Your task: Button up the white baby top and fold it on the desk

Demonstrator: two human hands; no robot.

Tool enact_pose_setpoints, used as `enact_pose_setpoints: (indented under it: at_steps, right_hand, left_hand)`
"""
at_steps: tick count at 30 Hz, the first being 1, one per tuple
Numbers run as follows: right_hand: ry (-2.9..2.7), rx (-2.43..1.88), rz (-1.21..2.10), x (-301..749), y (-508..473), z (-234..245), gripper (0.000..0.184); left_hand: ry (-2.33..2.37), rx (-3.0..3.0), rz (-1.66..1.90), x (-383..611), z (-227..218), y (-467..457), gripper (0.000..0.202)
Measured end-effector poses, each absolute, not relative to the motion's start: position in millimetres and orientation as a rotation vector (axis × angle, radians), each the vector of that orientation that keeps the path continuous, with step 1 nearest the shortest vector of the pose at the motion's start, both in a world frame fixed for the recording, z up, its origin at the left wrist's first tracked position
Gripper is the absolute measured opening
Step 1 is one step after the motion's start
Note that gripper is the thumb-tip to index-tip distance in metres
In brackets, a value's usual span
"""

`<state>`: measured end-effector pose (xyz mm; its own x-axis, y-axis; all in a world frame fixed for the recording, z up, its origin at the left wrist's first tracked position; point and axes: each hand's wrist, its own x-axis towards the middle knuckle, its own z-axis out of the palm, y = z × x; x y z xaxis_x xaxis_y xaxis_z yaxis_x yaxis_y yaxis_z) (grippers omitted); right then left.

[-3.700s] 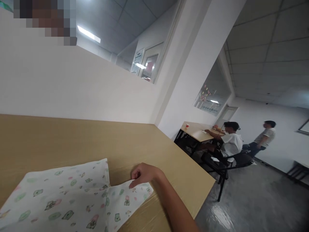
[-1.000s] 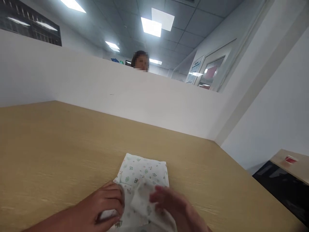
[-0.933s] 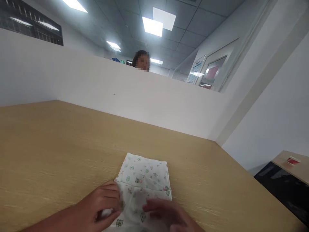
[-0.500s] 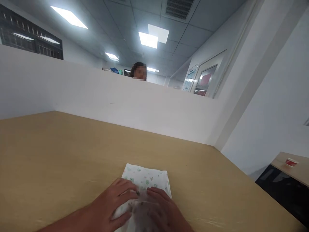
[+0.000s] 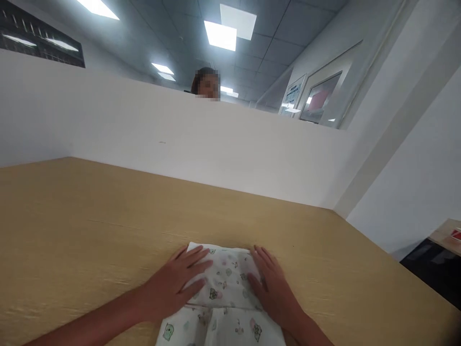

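A folded white cloth [image 5: 226, 281] printed with small green and pink figures lies on the wooden table [image 5: 90, 216] near its front edge. My left hand [image 5: 176, 283] lies flat on the cloth's left side, fingers spread. My right hand [image 5: 270, 286] lies flat on its right side, palm down. Both press on the fold and grip nothing. The cloth's near part runs out of the bottom of the picture.
A white partition [image 5: 180, 139] stands along the far side of the table, and a person's head [image 5: 206, 82] shows above it. A white wall [image 5: 414, 182] rises to the right. A second table [image 5: 446, 233] with a red item stands at far right.
The cloth went from spread wide to a small folded packet. In the last second my hands brought a fold over and moved apart, now flat on either side of it.
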<state>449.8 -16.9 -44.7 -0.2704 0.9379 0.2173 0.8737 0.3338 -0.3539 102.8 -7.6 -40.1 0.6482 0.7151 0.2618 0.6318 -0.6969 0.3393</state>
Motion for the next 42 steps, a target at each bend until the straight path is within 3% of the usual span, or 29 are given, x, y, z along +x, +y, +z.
enact_pose_setpoints:
  at_steps: [4, 8, 10, 15, 20, 24, 28, 32, 35, 37, 39, 42]
  right_hand:
    - [-1.976, -1.646, 0.249, 463.8, -4.2, -58.2, 0.084]
    - [-1.875, -1.692, 0.248, 466.2, 3.0, -61.9, 0.080]
    - [-1.835, -1.653, 0.227, 465.9, 4.2, -61.7, 0.073]
    - [-1.701, -1.430, 0.313, 464.6, 7.3, -54.0, 0.040]
    - [-1.424, -1.163, 0.837, 451.8, 2.8, -27.0, 0.036]
    - [-1.133, -0.855, 1.238, 446.1, -26.4, 4.0, 0.041]
    - [-1.241, -0.622, 1.391, 456.8, -71.2, 25.0, 0.025]
    - [-1.491, -0.453, 1.549, 467.1, -98.1, 28.7, 0.033]
    - [-1.630, -0.684, 1.396, 466.5, -99.6, 23.7, 0.045]
    - [-1.750, -0.929, 1.159, 464.3, -97.1, 18.0, 0.039]
    - [-1.875, -1.126, 0.930, 463.5, -95.8, 11.7, 0.032]
    - [-2.017, -1.283, 0.756, 466.5, -97.3, 4.5, 0.040]
  left_hand:
    - [1.352, 2.556, 0.794, 101.2, -55.6, 8.6, 0.057]
    - [1.540, 2.410, 0.865, 105.5, -64.1, 20.8, 0.068]
    - [1.559, 2.378, 0.878, 109.4, -64.7, 23.9, 0.061]
    - [1.465, 2.276, 0.976, 116.2, -61.1, 27.4, 0.022]
    - [1.274, 2.018, 1.232, 121.2, -52.8, 36.0, 0.011]
    - [0.942, 1.683, 1.384, 120.4, -18.1, 21.9, 0.033]
    - [0.592, 1.654, 1.239, 92.7, 23.6, -31.4, 0.035]
    - [0.546, 1.977, 0.741, 56.6, 34.3, -78.7, 0.030]
    - [0.742, 2.113, 0.777, 48.9, 18.4, -87.6, 0.031]
    - [0.909, 2.172, 0.850, 54.1, 0.5, -87.2, 0.028]
    - [1.038, 2.241, 0.877, 62.6, -17.9, -87.4, 0.041]
    - [1.220, 2.354, 0.825, 73.9, -35.7, -92.0, 0.060]
